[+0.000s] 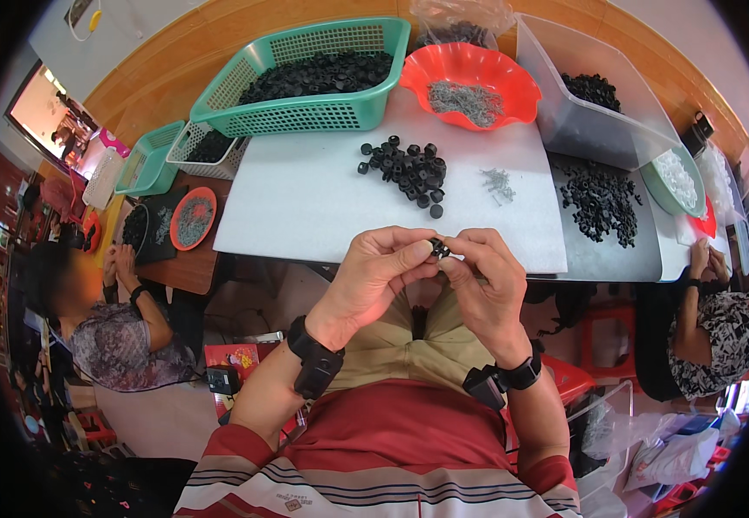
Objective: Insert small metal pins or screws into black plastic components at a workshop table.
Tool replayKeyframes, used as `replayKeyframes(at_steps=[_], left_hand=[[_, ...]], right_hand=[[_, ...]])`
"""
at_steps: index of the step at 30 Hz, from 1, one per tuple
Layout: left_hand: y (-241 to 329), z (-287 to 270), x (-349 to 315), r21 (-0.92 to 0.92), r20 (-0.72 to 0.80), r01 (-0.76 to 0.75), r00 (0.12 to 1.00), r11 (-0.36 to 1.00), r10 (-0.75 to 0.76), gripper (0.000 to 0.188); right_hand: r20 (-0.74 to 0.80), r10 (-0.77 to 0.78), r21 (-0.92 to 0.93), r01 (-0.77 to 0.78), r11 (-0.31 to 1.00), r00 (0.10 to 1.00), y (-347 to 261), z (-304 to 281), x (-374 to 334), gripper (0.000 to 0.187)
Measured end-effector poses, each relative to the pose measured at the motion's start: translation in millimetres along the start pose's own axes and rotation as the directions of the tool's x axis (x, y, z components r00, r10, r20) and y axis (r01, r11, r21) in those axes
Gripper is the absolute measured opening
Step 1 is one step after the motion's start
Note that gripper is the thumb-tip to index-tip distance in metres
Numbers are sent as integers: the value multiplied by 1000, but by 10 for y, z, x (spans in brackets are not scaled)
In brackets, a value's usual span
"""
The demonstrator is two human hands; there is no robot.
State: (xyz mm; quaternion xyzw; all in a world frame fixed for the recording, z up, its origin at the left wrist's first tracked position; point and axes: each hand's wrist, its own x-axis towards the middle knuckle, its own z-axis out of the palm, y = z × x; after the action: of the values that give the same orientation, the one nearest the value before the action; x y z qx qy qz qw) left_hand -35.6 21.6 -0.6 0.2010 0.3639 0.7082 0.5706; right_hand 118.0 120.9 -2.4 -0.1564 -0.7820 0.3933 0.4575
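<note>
A small black plastic part point(437, 249) is pinched between the fingertips of both hands, just in front of the table's near edge. My left hand point(389, 266) grips it from one side with thumb and forefinger. From the other side, my right hand point(483, 274) closes thumb and forefinger on it; whether a screw is also there I cannot make out. Beyond my hands, on the white tabletop point(305, 198), lie a pile of small black parts point(409, 173) and a little heap of silver screws point(499, 185).
At the back stand a green basket point(301, 116) of black parts, a red scalloped bowl point(521, 73) of screws and a clear bin point(564, 129). Loose black parts point(600, 203) cover a dark board at right. One person point(124, 337) sits left, another point(711, 337) right.
</note>
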Motion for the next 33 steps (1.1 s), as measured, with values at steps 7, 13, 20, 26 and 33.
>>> replayKeyframes(at_steps=[7, 13, 20, 26, 33], left_hand=[[-41, 6, 4, -5, 2, -20, 1000, 1000, 20, 23], [-51, 32, -8, 14, -3, -26, 1000, 1000, 26, 25], [-83, 46, -16, 13, -14, -20, 1000, 1000, 20, 24], [-112, 81, -27, -8, -3, -18, 1000, 1000, 18, 23], [-147, 85, -33, -9, -27, -1, 1000, 1000, 1, 23]], right_hand=[[-22, -70, -31, 69, 997, 997, 21, 5, -6, 26], [-42, -121, -70, 118, 991, 992, 47, 7, -16, 26], [-51, -146, -131, 139, 982, 988, 69, 5, -47, 27], [-62, -213, -163, 200, 966, 975, 103, 5, -56, 28], [-68, -253, -159, 240, 958, 965, 131, 7, -66, 30]])
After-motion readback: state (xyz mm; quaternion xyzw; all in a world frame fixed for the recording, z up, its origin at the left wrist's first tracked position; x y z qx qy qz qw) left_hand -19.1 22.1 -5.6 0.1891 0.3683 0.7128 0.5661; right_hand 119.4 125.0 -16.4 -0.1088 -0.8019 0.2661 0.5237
